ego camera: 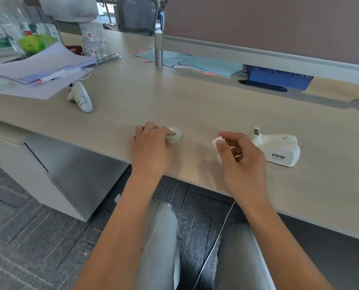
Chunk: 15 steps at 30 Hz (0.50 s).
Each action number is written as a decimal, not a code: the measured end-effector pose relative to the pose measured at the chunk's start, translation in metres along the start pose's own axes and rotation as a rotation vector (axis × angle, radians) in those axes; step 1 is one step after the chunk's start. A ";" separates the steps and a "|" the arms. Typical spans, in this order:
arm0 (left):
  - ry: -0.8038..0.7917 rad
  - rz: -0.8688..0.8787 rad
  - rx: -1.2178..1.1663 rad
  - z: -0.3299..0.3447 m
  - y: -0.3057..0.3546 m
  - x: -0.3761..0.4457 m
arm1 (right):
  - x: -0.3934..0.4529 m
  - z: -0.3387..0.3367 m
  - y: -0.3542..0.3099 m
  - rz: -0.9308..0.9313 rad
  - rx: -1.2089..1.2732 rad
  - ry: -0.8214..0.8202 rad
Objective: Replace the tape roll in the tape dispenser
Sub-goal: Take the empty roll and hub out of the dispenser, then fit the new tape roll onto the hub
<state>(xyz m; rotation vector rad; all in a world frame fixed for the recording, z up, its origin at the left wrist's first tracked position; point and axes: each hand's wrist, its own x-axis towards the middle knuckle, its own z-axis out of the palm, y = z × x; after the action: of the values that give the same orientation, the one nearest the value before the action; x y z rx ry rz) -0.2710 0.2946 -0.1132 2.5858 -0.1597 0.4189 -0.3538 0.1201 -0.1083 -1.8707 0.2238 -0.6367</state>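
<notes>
A clear tape roll (pixel 175 135) lies flat on the light wooden desk (pixel 195 105), near the front edge. My left hand (pixel 151 146) rests over its left side, fingertips closed on the roll. My right hand (pixel 241 151) pinches a small white plastic piece (pixel 218 141), probably the dispenser's spool, just above the desk. The white tape dispenser (pixel 279 148), marked VIVID, stands right of that hand, with its cutter end pointing left; its roll slot looks empty.
A white handheld controller (pixel 81 97) lies at the back left beside a stack of papers (pixel 36 68) and water bottles (pixel 5 30). Blue and pink sheets (pixel 197 62) lie under the grey partition (pixel 268 24). A cable slot (pixel 262 85) sits behind the dispenser.
</notes>
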 end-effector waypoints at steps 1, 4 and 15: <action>0.001 0.005 -0.011 0.000 -0.001 0.001 | 0.000 0.000 0.000 0.004 0.006 -0.001; -0.006 0.020 -0.036 0.001 -0.001 -0.001 | 0.001 -0.001 -0.001 0.026 0.040 -0.004; -0.052 -0.134 -0.883 -0.015 0.057 -0.032 | -0.002 -0.029 -0.009 0.065 0.205 0.068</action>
<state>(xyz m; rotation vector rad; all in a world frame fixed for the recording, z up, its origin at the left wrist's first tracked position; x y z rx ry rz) -0.3163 0.2540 -0.0850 1.7233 -0.1443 0.1675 -0.3717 0.1007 -0.0935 -1.6403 0.2523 -0.6544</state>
